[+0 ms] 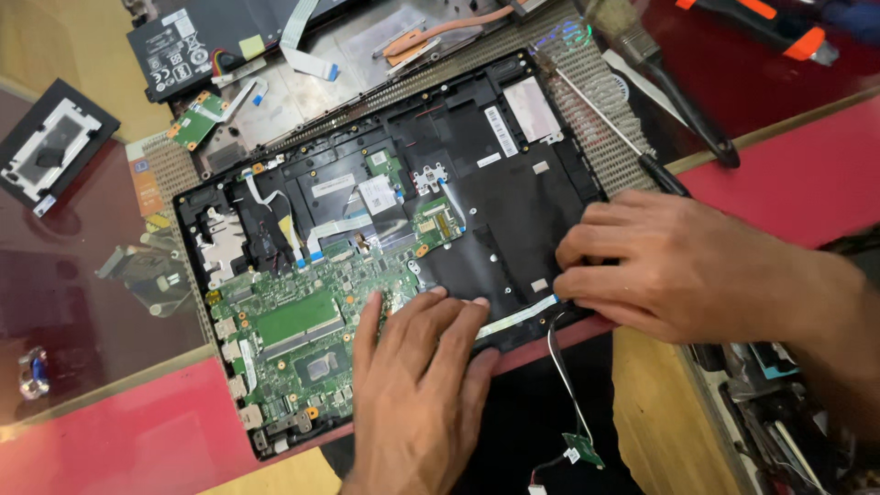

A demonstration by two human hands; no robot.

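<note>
Your left hand (417,385) presses flat beside the motherboard (302,339) while your right hand (678,266) pinches the flat ribbon cable (518,316) running leftward between them.

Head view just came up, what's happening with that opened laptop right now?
A person has an opened laptop base lying on a red and glass worktop. The left hand presses flat on the edge of the green mainboard. The right hand pinches at the base's right edge, by a flat ribbon cable. A screwdriver, a brush and a removed battery lie nearby.
</note>
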